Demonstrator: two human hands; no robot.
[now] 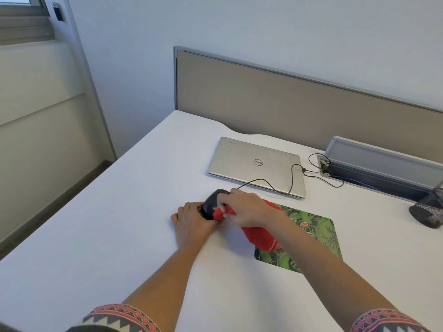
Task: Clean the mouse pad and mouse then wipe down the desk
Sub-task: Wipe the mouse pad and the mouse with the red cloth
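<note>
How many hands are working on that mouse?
2. The left hand holds the black mouse from the left; the right hand presses a red cloth against it from the right.

laptop [256, 164]: closed, silver | mesh pen cup [429, 212]: far right | partition [287, 99]: behind laptop | cable hatch [383, 153]: lid raised

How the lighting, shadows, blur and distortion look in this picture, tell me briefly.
Head view: soft, even light on the white desk, faint shadows beside the left hand and right hand; no hard glare, only a dull sheen on the closed silver laptop; the wide-angle lens slants the beige partition panel; the black computer mouse and red knitted cloth look slightly soft.
</note>
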